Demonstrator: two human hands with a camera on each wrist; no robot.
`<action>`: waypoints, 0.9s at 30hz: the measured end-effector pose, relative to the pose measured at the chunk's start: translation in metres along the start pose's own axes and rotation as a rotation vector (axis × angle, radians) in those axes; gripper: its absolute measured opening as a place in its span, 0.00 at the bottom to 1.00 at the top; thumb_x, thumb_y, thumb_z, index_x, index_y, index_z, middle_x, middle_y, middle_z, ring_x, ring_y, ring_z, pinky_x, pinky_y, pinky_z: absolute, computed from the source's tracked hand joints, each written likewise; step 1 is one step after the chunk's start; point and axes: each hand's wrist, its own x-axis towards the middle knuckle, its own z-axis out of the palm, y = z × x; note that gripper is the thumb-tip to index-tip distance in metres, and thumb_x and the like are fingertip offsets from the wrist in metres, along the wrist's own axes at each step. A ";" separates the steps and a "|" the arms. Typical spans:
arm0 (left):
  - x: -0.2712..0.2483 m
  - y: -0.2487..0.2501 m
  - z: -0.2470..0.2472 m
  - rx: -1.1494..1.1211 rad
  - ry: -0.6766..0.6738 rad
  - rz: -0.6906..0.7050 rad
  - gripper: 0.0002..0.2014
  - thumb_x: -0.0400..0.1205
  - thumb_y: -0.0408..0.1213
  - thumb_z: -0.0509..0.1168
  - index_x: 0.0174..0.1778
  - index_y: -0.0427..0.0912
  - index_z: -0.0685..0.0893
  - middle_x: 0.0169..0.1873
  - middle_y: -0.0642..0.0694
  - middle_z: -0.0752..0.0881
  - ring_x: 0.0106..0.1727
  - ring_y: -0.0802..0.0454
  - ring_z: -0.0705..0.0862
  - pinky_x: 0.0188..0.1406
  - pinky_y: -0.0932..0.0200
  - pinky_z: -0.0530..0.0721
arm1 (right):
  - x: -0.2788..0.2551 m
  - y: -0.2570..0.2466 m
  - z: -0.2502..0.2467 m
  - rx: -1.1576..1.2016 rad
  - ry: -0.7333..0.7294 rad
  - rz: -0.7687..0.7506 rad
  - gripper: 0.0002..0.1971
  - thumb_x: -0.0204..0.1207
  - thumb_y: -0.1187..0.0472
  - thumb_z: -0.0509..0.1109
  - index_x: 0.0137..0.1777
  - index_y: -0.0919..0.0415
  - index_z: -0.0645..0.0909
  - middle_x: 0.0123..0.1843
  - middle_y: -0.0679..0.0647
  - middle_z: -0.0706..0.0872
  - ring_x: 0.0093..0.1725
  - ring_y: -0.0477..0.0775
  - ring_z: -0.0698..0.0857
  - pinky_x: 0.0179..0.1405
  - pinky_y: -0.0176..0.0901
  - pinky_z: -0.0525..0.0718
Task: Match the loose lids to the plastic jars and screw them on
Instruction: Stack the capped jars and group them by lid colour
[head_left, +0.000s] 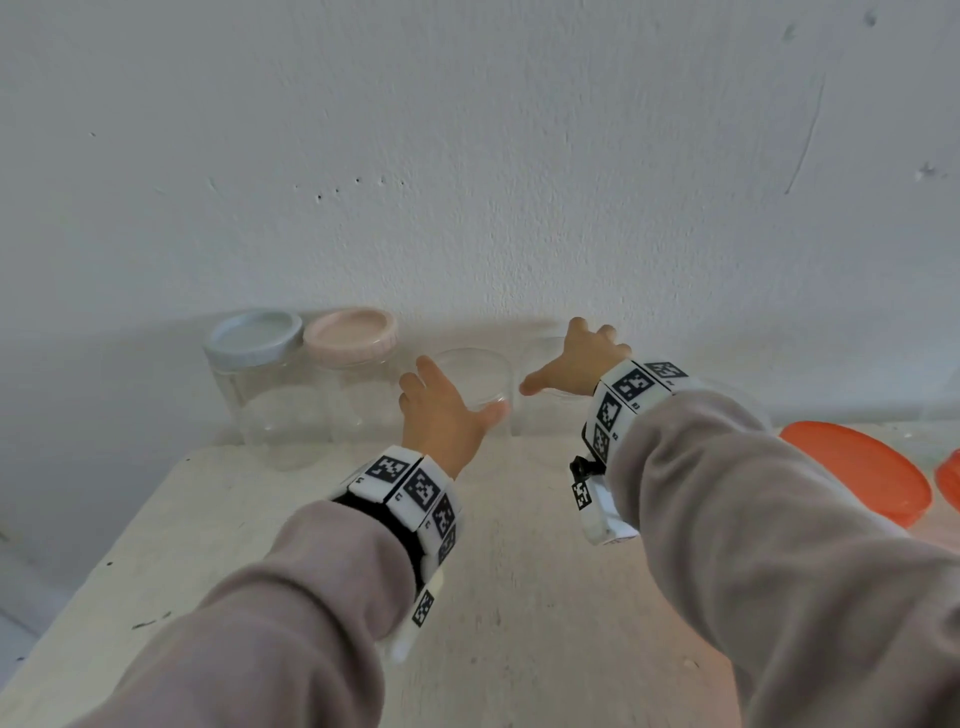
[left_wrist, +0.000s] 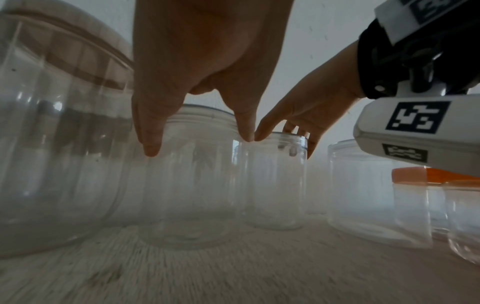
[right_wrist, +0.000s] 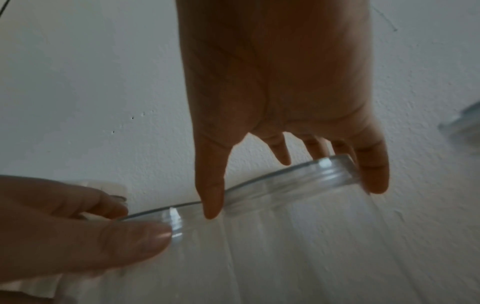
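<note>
- Against the wall (head_left: 467, 156), at the back of the table (head_left: 519, 597), a row of clear plastic jars stands; all positions below are given relative to the middle open jar (head_left: 470, 379).
- Far left of the middle open jar: one jar closed with a pale blue lid (head_left: 253, 336), upright, at the left end of the row.
- Just left of the middle open jar: one jar closed with a pink lid (head_left: 350, 331), beside the blue-lidded jar; contact between the two cannot be determined.
- At the middle open jar: the left hand (head_left: 441, 410) reaches over its near rim with fingers spread and nearly straight. In the left wrist view the fingertips (left_wrist: 152, 148) hang in front of the jar's threaded neck. The hand is released and grasps nothing; contact with the jar wall cannot be confirmed.
- Just right of the middle open jar: a narrower open jar (left_wrist: 276, 181) stands lidless. The right hand (head_left: 576, 364) is spread over its mouth, thumb at the near side of the rim and fingers at the far side. The right wrist view shows the thumb and little finger against the neck (right_wrist: 285, 185); the fingers stay almost straight, so a firm grasp cannot be confirmed.
- Right of the middle open jar, past the right sleeve (head_left: 779, 545): a jar with an orange lid (head_left: 857, 473), and a second orange lid (head_left: 950, 483) at the frame edge.
</note>
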 end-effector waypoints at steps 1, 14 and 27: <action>0.000 0.000 0.001 -0.004 0.008 0.002 0.54 0.75 0.56 0.72 0.82 0.31 0.44 0.76 0.31 0.59 0.77 0.35 0.63 0.75 0.45 0.67 | 0.000 0.000 0.001 0.018 0.001 0.003 0.47 0.67 0.41 0.78 0.78 0.61 0.59 0.73 0.64 0.67 0.70 0.67 0.71 0.65 0.57 0.75; -0.007 -0.003 0.009 -0.115 0.053 -0.103 0.42 0.79 0.49 0.70 0.76 0.25 0.56 0.72 0.32 0.68 0.72 0.39 0.71 0.68 0.54 0.71 | -0.018 -0.001 0.003 0.301 -0.015 0.090 0.49 0.68 0.56 0.81 0.80 0.65 0.52 0.78 0.64 0.58 0.75 0.70 0.67 0.72 0.62 0.71; -0.006 -0.009 0.010 -0.178 0.093 -0.091 0.38 0.82 0.41 0.69 0.78 0.26 0.55 0.73 0.31 0.66 0.73 0.38 0.69 0.68 0.53 0.70 | -0.020 0.000 0.009 0.374 0.017 0.018 0.48 0.70 0.54 0.80 0.81 0.64 0.53 0.78 0.62 0.59 0.76 0.67 0.65 0.72 0.57 0.70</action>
